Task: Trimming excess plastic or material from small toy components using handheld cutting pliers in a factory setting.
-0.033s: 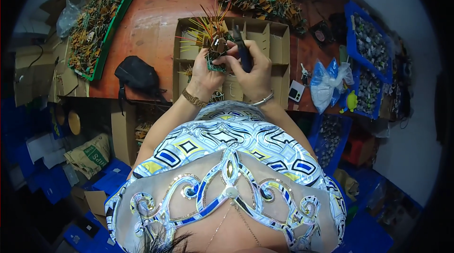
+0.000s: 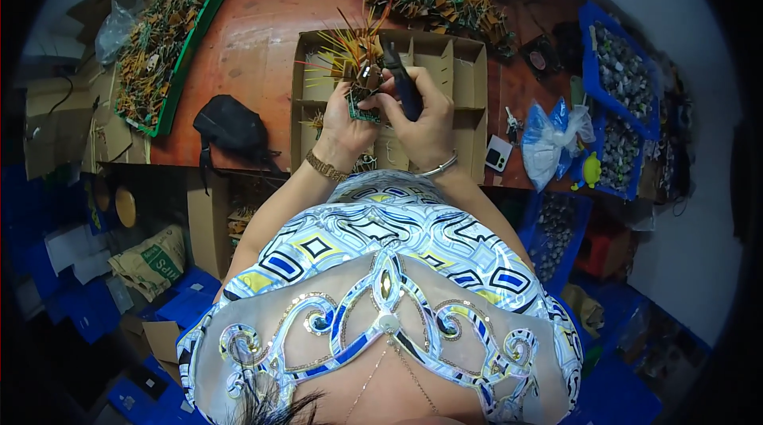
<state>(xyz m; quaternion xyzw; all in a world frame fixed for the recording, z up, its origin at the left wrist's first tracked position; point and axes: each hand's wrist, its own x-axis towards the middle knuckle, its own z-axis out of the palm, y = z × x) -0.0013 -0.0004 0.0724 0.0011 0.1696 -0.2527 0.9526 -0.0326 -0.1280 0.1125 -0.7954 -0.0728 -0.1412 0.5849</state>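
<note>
The reddish bench (image 2: 262, 44) filled the upper half of the view, and on it, at about 12 o'clock from the person's chest, sat an open cardboard box (image 2: 469, 67) split into compartments. At 10 o'clock lay a long green tray (image 2: 208, 24) heaped with small brown and green parts; at 2 o'clock stood blue bins (image 2: 592, 52) of grey pieces. A black pouch (image 2: 230, 127) rested at 9 o'clock of the box, near the bench's edge. At 3 o'clock of the box sat a crumpled blue-and-white plastic bag (image 2: 544, 143), and just beside it, towards the box, a small white square package with a dark patch (image 2: 498, 156).

Both hands met over the middle of the box. The left hand (image 2: 346, 123) was closed in a pinch on a small green circuit board (image 2: 364, 103), thumb and fingers pressed to its edges. The board carried a bundle of orange and yellow wires (image 2: 350, 48), whose long axis ran from the hand up towards 11 o'clock. The right hand (image 2: 425, 119) was wrapped shut round a dark-handled tool (image 2: 403, 79), the tool's length pointing to 12 o'clock and its tip just at the board's 2 o'clock corner. The board thus lay at 9 o'clock from the right hand, touching or nearly touching the tool; the exact contact was too small to tell.
</note>
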